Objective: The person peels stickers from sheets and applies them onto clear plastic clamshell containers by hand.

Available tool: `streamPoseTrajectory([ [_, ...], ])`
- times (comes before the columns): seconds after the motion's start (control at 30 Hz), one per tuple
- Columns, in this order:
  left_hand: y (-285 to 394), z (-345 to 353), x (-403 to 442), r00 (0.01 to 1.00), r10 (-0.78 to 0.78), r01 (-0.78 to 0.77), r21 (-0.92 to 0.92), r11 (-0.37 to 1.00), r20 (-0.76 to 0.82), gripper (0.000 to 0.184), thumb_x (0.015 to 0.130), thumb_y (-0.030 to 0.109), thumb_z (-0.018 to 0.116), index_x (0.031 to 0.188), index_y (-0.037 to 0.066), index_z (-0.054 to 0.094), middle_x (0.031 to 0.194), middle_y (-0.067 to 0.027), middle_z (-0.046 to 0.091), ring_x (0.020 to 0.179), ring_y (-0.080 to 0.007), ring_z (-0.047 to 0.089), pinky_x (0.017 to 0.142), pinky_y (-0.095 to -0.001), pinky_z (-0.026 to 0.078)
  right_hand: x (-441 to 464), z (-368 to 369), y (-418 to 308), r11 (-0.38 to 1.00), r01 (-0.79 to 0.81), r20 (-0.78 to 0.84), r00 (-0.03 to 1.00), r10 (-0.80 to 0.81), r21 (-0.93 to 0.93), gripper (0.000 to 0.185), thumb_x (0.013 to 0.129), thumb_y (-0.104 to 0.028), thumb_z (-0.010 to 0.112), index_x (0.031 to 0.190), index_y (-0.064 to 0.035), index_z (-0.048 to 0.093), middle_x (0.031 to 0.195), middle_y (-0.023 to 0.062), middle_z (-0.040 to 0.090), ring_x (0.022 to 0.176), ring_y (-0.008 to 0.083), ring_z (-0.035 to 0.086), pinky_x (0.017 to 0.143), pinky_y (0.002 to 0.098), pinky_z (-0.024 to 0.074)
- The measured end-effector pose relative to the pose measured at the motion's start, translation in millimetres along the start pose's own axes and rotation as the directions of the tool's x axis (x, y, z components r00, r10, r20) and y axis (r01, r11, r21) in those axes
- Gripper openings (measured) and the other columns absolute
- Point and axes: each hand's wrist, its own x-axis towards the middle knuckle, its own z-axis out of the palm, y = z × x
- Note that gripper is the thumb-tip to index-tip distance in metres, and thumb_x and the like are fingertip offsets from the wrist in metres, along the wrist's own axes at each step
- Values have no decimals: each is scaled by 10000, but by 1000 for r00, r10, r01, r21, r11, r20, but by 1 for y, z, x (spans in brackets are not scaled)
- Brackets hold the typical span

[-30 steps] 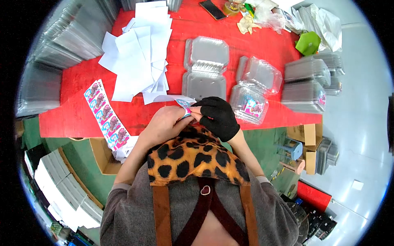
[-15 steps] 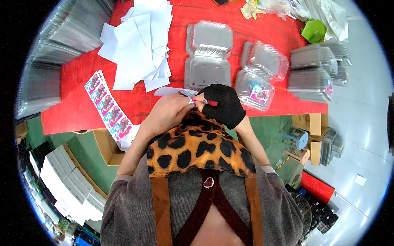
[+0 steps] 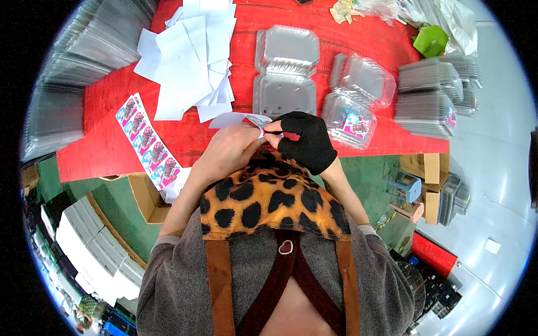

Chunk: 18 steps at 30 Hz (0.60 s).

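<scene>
My left hand (image 3: 231, 148), bare, is closed on a sticker sheet (image 3: 226, 120) at the front edge of the red table. White backing sticks out past its knuckles, with a bit of blue print beside the fingertips. My right hand (image 3: 307, 143), in a black fingerless glove, pinches at the same sheet; its thumb and forefinger meet the left fingertips. Just beyond the hands lies an opened clear plastic clamshell box (image 3: 284, 95). Right of it, another open clamshell box (image 3: 336, 115) has a pink and blue sticker (image 3: 356, 124) on it. What exactly the right fingertips grip is partly hidden.
A strip of grape-printed stickers (image 3: 147, 140) overhangs the table's front left edge. White sheets (image 3: 185, 67) lie behind it. Clear boxes are stacked at the left (image 3: 56, 115) and right (image 3: 423, 112). A green object (image 3: 430, 41) sits at the back right.
Both hands stay together at the sheet, with only small finger shifts. Slightly more of the blue-printed part shows between them. The boxes and papers keep their places.
</scene>
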Motion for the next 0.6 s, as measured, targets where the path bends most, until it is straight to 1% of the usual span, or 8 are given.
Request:
streamPoseTrajectory([
  [0.03,0,0,0,1000,-9,9,25,1000,4,95,870,114,573,889,24,597,772,-195,577,765,-401,553,652,-466,435,0,0,0,1000,-1,-1,1000,1,-1,160,717,-93,745,867,-51,709,788,110,679,710,246,654,655,319,511],
  [0.13,2,-1,0,1000,-1,1,20,1000,-29,96,869,111,564,849,19,584,752,-203,565,760,-402,556,652,-475,433,1,1,-3,1000,-6,3,1000,6,-5,114,704,-117,702,799,-60,670,734,106,648,688,282,633,652,362,502],
  [0.23,-2,2,0,1000,-6,8,42,999,-31,131,859,106,518,783,3,549,716,-196,557,722,-398,553,638,-489,423,2,5,-8,999,12,-39,999,-14,-35,108,695,-102,700,774,-57,641,765,110,649,723,290,632,685,360,503],
  [0.33,-1,2,1,999,-38,39,10,999,-29,134,852,98,509,767,0,540,705,-198,548,709,-396,547,633,-490,417,0,14,-2,1000,14,-117,993,-15,-5,112,694,-93,695,778,-61,630,793,115,642,750,291,632,692,354,499],
  [0.43,1,2,2,997,-66,65,-29,997,-39,156,868,109,510,762,-3,535,703,-198,545,706,-396,546,635,-490,416,0,13,-4,994,-61,-118,990,72,96,115,699,-91,690,786,-55,624,817,121,643,769,284,638,706,344,502],
  [0.53,2,2,3,996,-71,67,-55,996,-58,180,892,135,513,788,-7,550,717,-202,554,716,-395,551,639,-486,419,-1,15,2,987,-76,-149,984,98,145,96,711,-75,683,781,-44,625,810,114,647,781,263,647,721,337,504],
  [0.6,5,2,4,995,-73,67,-74,995,-70,180,907,145,525,821,-8,564,753,-204,571,743,-395,560,654,-469,431,-1,12,7,973,-94,-112,986,120,212,90,722,-70,681,786,-32,630,806,106,649,775,240,645,720,328,502],
])
